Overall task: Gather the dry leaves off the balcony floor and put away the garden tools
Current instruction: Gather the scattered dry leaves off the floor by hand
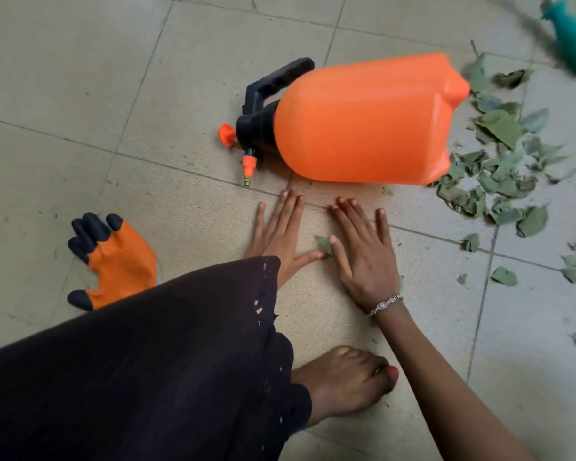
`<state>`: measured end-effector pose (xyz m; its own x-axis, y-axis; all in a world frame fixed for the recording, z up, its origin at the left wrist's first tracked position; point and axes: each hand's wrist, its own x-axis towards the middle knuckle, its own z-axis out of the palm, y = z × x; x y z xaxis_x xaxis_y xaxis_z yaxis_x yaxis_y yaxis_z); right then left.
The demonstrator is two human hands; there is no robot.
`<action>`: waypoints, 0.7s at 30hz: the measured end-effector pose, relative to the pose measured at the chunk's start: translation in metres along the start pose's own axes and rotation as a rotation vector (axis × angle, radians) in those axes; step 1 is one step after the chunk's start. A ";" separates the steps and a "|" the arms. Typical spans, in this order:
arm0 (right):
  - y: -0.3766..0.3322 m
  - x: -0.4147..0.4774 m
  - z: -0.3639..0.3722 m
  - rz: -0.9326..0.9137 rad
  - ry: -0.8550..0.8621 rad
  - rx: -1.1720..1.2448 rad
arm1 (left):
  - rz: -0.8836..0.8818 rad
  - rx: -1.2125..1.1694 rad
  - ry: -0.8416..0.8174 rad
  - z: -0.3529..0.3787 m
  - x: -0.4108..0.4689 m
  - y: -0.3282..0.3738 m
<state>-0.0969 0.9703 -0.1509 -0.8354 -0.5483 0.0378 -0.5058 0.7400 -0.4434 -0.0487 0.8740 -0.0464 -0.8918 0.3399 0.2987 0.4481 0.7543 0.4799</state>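
One bare foot (343, 380) and a dark loose garment (147, 367) are seen nearest, on a beige tiled floor (64, 78) crossed by grey grout lines. Just beyond, the left hand (280, 232) and the right hand (363, 252) are laid flat, fingers straight and slightly spread, nothing gripped. A small dry green leaf (323, 244) lies between the thumbs. An orange rubber glove with black fingertips (117, 257) lies to the left. Farther off, an orange plastic pressure sprayer (363, 121) is lying on its side, long axis left to right, black pump head leftward, base toward scattered dry green leaves (506, 168). A blurred teal handle (572, 44), possibly a tool's, is seen farthest right.
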 end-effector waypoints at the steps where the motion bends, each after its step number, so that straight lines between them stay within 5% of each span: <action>1: 0.001 -0.001 -0.001 -0.010 0.029 0.078 | -0.065 0.143 -0.069 -0.003 0.007 -0.026; 4: 0.001 -0.004 -0.005 0.046 0.117 0.376 | -0.533 0.303 -0.452 0.033 -0.016 -0.090; 6: 0.001 -0.007 -0.007 0.104 0.147 0.543 | -0.541 0.275 -0.594 0.057 -0.025 -0.100; 15: 0.002 -0.010 -0.006 0.228 0.211 0.609 | -0.307 0.342 -0.457 0.066 -0.009 -0.099; 21: 0.013 -0.001 -0.002 0.412 0.348 0.343 | -0.230 0.339 -0.403 0.087 0.022 -0.080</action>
<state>-0.1034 0.9813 -0.1546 -0.9968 -0.0437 0.0662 -0.0785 0.6650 -0.7427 -0.1099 0.8700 -0.1497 -0.9469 0.2832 -0.1521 0.2543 0.9494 0.1845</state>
